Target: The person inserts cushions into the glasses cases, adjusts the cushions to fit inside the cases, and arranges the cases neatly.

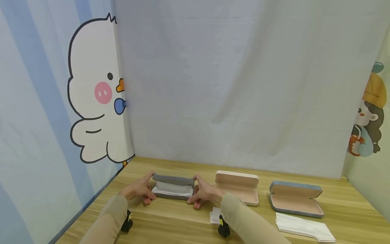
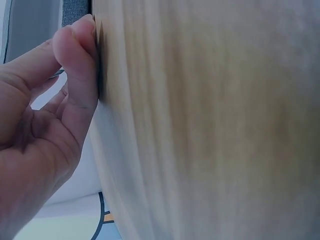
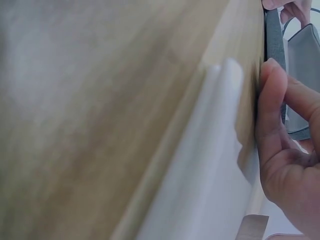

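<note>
A grey glasses case [image 1: 173,179] stands on the table with its lid raised, a white folded cloth [image 1: 173,191] lying inside. My left hand [image 1: 140,189] holds its left end, one finger up at the lid and others low by the base. At the right end, my right hand [image 1: 205,192] grips it in much the same way. The left wrist view shows the case's edge [image 2: 75,10] at the fingertips of the left hand [image 2: 55,110]. In the right wrist view, the right hand [image 3: 295,130] is against the case's dark side [image 3: 275,35].
Right of my right hand, a white glasses case [image 1: 237,176] and a blue-grey one [image 1: 295,188] stand open. A folded white cloth [image 1: 301,225] lies before the blue-grey case. Another white cloth [image 1: 214,216] is partly hidden by my right forearm. A pale curtain [image 1: 228,84] hangs behind the table.
</note>
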A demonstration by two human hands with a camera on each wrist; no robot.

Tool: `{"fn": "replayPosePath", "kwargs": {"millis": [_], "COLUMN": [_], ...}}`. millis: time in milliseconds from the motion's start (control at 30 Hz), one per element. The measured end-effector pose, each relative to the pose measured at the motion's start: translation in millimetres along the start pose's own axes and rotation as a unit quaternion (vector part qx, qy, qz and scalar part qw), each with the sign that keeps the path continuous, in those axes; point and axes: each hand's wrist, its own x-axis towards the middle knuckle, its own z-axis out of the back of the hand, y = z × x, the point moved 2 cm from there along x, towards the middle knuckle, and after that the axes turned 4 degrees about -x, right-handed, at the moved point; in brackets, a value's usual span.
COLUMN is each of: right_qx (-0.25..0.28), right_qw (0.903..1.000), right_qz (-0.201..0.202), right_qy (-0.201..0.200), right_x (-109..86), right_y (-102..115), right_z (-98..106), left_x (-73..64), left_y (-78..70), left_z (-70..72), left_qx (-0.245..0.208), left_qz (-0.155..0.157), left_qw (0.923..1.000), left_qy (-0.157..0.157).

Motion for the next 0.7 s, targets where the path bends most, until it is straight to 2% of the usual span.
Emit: {"fn": "replayPosePath", "kwargs": {"millis": [467, 700], "right_qx": [-0.011, -0.024], "right_qw": [0.9999, 0.9995], "right_qz": [0.006, 0.018], "right_qy": [0.001, 0.000], "right_x": [-3.4, -5.4], "right_y": [2.1, 3.0], "right_z": [-0.8, -0.2], "left_x": [-4.2, -3.6], "left_y": [-2.4, -4.7], "left_z": [0.1, -0.2], "left_qx": [0.013, 0.010], "left_qz": [-0.043, -0.043], "left_qw": [0.9987, 0.9987], "left_qy": [0.025, 0.027]}}
